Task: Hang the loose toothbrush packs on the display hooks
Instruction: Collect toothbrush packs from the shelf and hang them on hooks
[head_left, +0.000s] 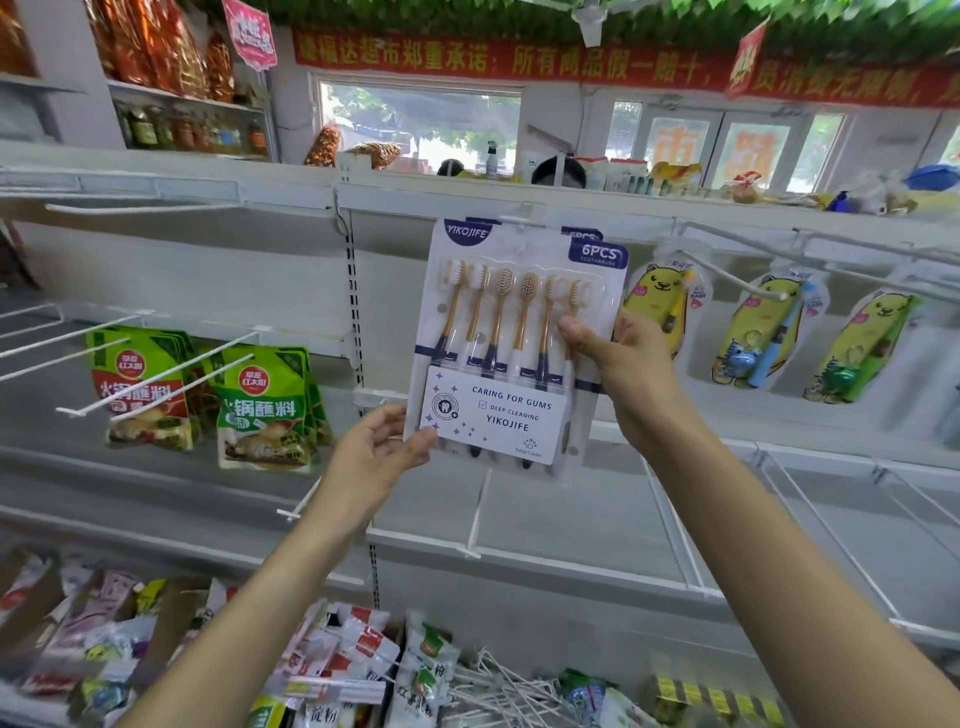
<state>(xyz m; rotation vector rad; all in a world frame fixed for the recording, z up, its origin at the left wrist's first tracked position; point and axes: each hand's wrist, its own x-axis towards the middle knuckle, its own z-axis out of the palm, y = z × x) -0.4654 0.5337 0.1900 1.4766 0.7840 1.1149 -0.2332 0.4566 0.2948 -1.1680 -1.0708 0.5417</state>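
Clear toothbrush pack (511, 338) between both hands.

— What can you read on the toothbrush pack (511, 332)?

— "YIKOJIFE" in the top left corner, "6PCS TOOTHBRUSH" on a blue tab at the top right. The white card at the bottom says "CARING FOR GUMS", "DEEP CLEANING", "YIKOJIFE" and, small, "Deep Clean".

— And the green pouches (265, 405) on the left?

— "火锅蘸料", under a round red "红太阳" badge.

— The red banner (519, 60) up top?

— "超市郑重承诺:所有商品假一赔十" (its two ends are too blurred to read).
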